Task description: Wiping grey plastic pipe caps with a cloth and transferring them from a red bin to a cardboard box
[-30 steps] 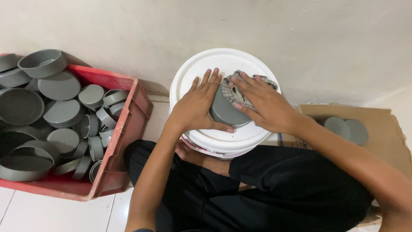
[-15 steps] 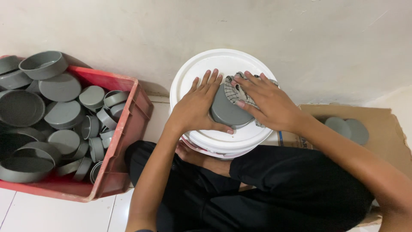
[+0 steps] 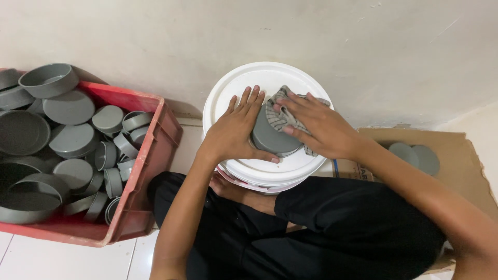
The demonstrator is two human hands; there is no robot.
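From the head camera, looking down, a person sits cross-legged on the floor in black trousers [image 3: 332,233] with a white bucket [image 3: 228,98] between the knees, its flat white lid serving as the work surface. A round grey cap [image 3: 271,139] lies on that lid, slightly right of its middle. The left hand [image 3: 236,129] rests flat over the cap's left edge, fingers stretched out together and thumb curled under its near rim, steadying rather than gripping it. The right hand [image 3: 316,127] lies on a checked grey cloth [image 3: 280,116], fingers extended and pressing the cloth down onto the top of the cap; the cloth is bunched under the fingers and palm. To the left, on the white tiled floor, stands a red plastic crate [image 3: 155,155] heaped with more grey caps [image 3: 70,140] of several sizes. To the right lies an open cardboard box [image 3: 467,161], and two further grey caps [image 3: 417,155] sit inside it, side by side.
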